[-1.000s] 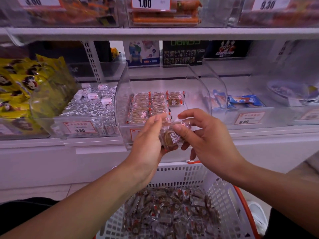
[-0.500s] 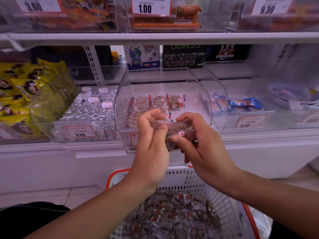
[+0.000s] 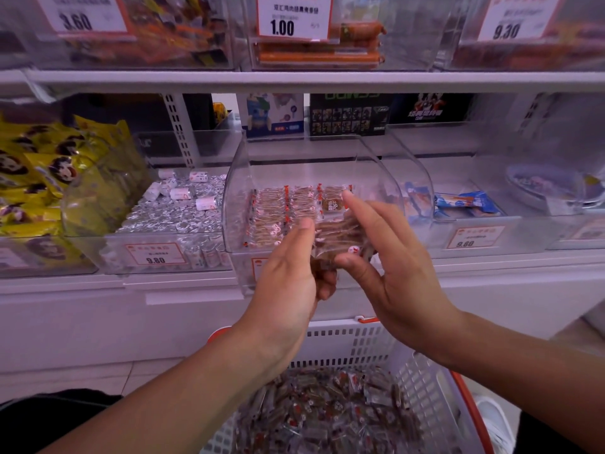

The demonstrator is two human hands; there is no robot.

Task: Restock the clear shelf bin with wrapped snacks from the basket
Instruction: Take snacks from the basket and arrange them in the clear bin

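Two hands hold one small stack of clear-wrapped brown snacks (image 3: 339,235) right in front of the clear curved-wall plastic shelf bin (image 3: 235,178), above the white perforated plastic basket w/ orange rim (image 3: 422,385). Left hand (image 3: 288,283) has thumb up along the stack's left edge, lower fingers curled under it; right hand (image 3: 393,257) pinches the stack w/ thumb at its lower right, index finger raised and straight toward the bin, other fingers loosely spread. No. of pieces in the stack: blurred, can't count. In the bin: approx. three rows of same snacks standing on edge (image 3: 281,211), red-tipped wrappers, plus one lying label-up at the back right (image 3: 332,203); front part partly hidden by the hands. Basket holds a loose heap of the same wrapped snacks (image 3: 327,417), too many and too blurred to count; its near side is cut off by the frame. Bin to the left: silver foil-wrapped pieces (image 3: 170,214), price tag 9.80 (image 3: 154,253). Far left: yellow printed bags (image 3: 36,178). Bin to the right: blue packets (image 3: 468,201). Upper shelf: three price tags, 3.60, 1.00 (image 3: 293,16), 9.30; orange sausage sticks (image 3: 317,55) behind the middle one.
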